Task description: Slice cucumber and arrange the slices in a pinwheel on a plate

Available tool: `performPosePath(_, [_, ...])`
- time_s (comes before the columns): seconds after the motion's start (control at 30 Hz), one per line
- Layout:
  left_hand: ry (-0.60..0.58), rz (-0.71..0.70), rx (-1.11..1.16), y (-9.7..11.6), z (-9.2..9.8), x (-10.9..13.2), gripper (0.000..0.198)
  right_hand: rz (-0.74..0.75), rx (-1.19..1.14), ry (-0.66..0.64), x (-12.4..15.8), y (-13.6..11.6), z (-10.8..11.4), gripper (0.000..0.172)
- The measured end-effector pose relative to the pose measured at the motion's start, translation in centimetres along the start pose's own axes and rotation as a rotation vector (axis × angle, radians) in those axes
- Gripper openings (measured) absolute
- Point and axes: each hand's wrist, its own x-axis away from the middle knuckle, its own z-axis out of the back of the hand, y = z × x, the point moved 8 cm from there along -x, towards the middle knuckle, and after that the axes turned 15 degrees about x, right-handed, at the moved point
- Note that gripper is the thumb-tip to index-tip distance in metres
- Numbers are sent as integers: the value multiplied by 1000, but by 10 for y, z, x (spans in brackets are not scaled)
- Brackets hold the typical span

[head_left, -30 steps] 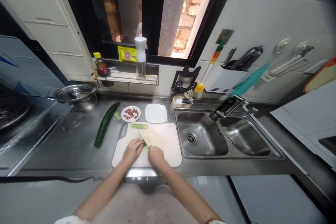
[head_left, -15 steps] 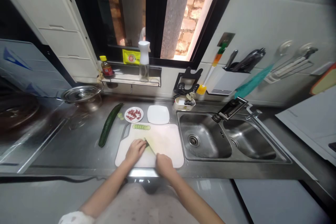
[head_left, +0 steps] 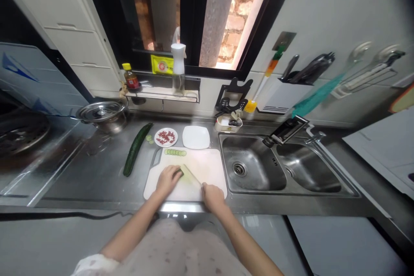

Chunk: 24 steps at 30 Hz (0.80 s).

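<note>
On the white cutting board (head_left: pixel 210 164), my left hand (head_left: pixel 167 180) has its fingers closed on a short cucumber piece (head_left: pixel 181 173), mostly hidden under the fingertips. My right hand (head_left: pixel 213 197) grips a knife (head_left: pixel 193 177) by its handle, over the board's right front part. Its blade slants up and left, the tip close to the cucumber piece. A row of thin cucumber slices (head_left: pixel 175 152) lies along the board's back left edge. Left of the board rests a long dark green cucumber (head_left: pixel 136 151), with a few pale slices (head_left: pixel 149 139) near its upper end.
Behind the board stand a round plate (head_left: pixel 157 142) of red chopped pieces and a white square plate (head_left: pixel 196 137). A double sink (head_left: pixel 255 168) with a black faucet (head_left: pixel 280 134) is at right. A lidded steel pot (head_left: pixel 113 121) stands at back left, near the stove (head_left: pixel 27 131).
My right hand and the knife have shifted right, and the blade now sits farther from my left fingers. My left hand has stayed at the cucumber piece. The view has tilted slightly.
</note>
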Motion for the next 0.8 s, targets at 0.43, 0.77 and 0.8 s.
performPosePath(0.43, [-79,142,203,16,10,-47,32,-78,81,227,3,23,28,34])
performPosePath(0.77, [-405,96,256,53,-17,-54,31,-33,114,461,14,21,32,38])
performPosePath(0.8, [-408,108,269,53,-17,-54,31,-34,127,505,15,22,32,36])
